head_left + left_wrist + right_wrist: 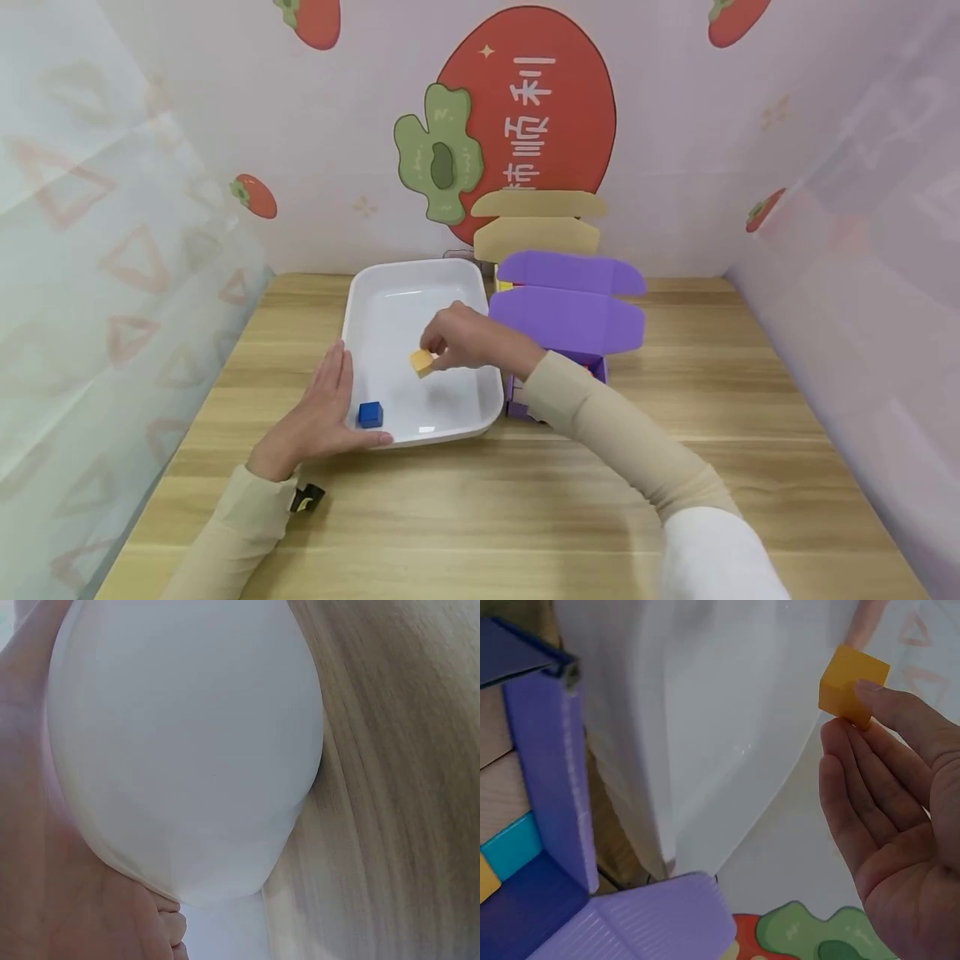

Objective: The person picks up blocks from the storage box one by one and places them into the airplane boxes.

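Observation:
Between thumb and fingertips, my right hand (467,335) pinches a yellow cube block (422,362). It holds the block above the middle of a white tray (420,271). The right wrist view shows the thumb on one face of the yellow block (851,686). A blue cube block (371,414) sits inside the tray at its near left corner. Around that corner lies my left hand (318,408), its straight fingers along the left side and its thumb on the front rim. The left wrist view shows the palm (45,847) against the tray's outer wall (187,750).
Right of the tray stands an open purple box (566,321) with its lid raised; wooden, teal and yellow blocks (514,847) lie in it. Behind it a yellow box's raised lid (536,237) shows. The wooden table (480,517) ends at a printed cloth backdrop.

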`<act>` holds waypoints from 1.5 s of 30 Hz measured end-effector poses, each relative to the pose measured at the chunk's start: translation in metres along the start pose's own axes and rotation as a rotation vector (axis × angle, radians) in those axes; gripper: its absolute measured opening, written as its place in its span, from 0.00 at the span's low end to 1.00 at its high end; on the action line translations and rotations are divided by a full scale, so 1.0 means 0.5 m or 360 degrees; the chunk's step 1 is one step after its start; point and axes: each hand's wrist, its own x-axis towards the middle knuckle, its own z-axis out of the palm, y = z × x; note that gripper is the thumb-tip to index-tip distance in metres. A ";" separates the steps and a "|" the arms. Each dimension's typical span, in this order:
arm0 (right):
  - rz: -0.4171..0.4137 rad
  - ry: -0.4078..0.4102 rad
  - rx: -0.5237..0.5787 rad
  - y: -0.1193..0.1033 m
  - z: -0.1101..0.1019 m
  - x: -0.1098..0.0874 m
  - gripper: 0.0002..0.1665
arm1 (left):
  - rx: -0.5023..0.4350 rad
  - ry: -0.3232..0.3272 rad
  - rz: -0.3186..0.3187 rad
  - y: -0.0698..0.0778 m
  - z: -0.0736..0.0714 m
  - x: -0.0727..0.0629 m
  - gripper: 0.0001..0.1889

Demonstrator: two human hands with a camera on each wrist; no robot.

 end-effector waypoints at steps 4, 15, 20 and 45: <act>0.0039 0.0103 0.0072 0.018 -0.008 -0.068 0.09 | 0.0000 0.0004 -0.0007 -0.004 0.007 -0.007 0.82; 0.0355 0.0448 0.0233 0.083 -0.032 -0.243 0.10 | 0.0002 0.0020 0.0017 -0.003 0.002 0.001 0.82; 0.0590 0.0453 0.0228 0.105 -0.031 -0.295 0.12 | 0.0016 0.0017 0.0019 -0.001 0.002 0.000 0.82; 0.1151 0.0338 -0.0256 0.121 0.076 -0.327 0.13 | 0.0009 0.0027 0.0022 -0.003 0.003 -0.001 0.81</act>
